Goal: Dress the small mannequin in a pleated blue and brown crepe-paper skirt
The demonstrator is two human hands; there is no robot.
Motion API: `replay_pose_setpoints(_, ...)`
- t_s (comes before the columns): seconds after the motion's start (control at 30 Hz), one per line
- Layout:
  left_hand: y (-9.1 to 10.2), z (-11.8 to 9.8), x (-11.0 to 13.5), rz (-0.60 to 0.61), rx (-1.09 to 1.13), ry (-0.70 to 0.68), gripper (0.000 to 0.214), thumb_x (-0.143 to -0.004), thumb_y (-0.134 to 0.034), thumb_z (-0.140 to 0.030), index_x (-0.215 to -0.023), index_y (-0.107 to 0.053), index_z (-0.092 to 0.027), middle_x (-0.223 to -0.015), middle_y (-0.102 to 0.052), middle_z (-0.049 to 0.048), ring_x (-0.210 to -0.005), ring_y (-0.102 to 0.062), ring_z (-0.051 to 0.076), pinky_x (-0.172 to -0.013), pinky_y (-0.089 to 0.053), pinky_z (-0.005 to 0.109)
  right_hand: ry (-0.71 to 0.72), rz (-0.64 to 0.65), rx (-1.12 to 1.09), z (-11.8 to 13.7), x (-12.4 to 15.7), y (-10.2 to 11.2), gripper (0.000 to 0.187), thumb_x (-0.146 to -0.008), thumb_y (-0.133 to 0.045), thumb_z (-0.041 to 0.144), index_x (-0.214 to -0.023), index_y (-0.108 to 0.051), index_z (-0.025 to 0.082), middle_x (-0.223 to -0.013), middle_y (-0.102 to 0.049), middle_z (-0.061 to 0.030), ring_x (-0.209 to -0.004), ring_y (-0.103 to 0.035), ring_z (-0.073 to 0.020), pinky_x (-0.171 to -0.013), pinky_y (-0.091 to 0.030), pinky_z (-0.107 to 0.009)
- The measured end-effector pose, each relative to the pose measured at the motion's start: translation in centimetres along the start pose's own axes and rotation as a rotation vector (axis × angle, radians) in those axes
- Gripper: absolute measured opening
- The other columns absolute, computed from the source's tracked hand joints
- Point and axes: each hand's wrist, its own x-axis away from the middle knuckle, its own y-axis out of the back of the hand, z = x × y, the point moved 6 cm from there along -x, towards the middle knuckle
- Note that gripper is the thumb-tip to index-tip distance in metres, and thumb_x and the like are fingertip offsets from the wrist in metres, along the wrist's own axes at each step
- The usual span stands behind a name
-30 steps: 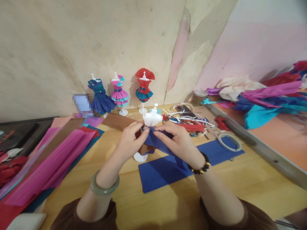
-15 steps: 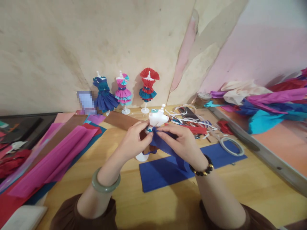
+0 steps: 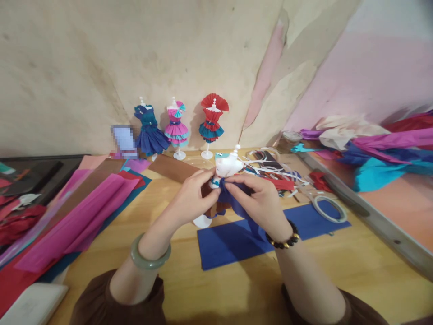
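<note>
A small white mannequin (image 3: 229,165) on a round white base (image 3: 202,221) stands on the wooden table (image 3: 338,257). My left hand (image 3: 192,198) and my right hand (image 3: 259,201) meet at its waist, both pinching a strip of blue crepe paper (image 3: 237,205) that wraps round it. A brown paper layer shows under the blue one, partly hidden by my fingers. A flat blue paper sheet (image 3: 233,246) lies on the table just below my hands.
Three dressed mannequins (image 3: 179,128) stand by the back wall. Pink, red and brown paper sheets (image 3: 77,216) cover the left. White strips and scraps (image 3: 270,167), a tape ring (image 3: 329,208) and a jar (image 3: 287,141) lie to the right. Crumpled coloured paper (image 3: 379,153) is heaped beyond a metal rail.
The view has drifted a little; my hands stay pinched on the blue paper at the mannequin's waist, and the mannequin has tilted slightly to the right.
</note>
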Motion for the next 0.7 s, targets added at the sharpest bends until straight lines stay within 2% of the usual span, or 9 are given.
replay_pose_setpoints(0.27,0.0,0.3,0.0,-0.04,0.033,0.026,0.035,-0.082,-0.06,-0.018,-0.116,-0.065,-0.014,-0.102,-0.067,0.0067,-0.091,-0.064,0.02,-0.081,-0.049,0.031,-0.082,-0.02,0.055,-0.4,0.2,0.1,0.008,-0.087,-0.066,0.022,-0.086,-0.073,0.019,-0.082,-0.076,-0.0014,-0.073,-0.069,-0.0147,-0.07,-0.053,-0.025)
replay_pose_setpoints(0.57,-0.1,0.9,0.0,-0.052,0.116,0.084,0.04,-0.082,-0.061,-0.024,-0.119,-0.065,-0.01,-0.108,-0.07,0.0111,-0.094,-0.065,0.023,-0.086,-0.051,0.037,-0.146,-0.002,-0.025,-0.5,0.1,0.0,0.009,-0.087,-0.065,0.026,-0.083,-0.07,0.019,-0.076,-0.074,-0.0008,-0.066,-0.066,-0.0143,-0.063,-0.051,-0.025)
replay_pose_setpoints(0.7,-0.2,1.1,0.0,-0.047,0.129,0.111,0.042,-0.082,-0.06,-0.024,-0.12,-0.064,-0.008,-0.11,-0.071,0.0131,-0.096,-0.066,0.024,-0.088,-0.051,0.039,-0.182,0.044,-0.088,-0.6,-0.1,0.0,0.01,-0.086,-0.066,0.028,-0.083,-0.069,0.019,-0.079,-0.074,-0.0019,-0.069,-0.066,-0.0154,-0.066,-0.052,-0.027)
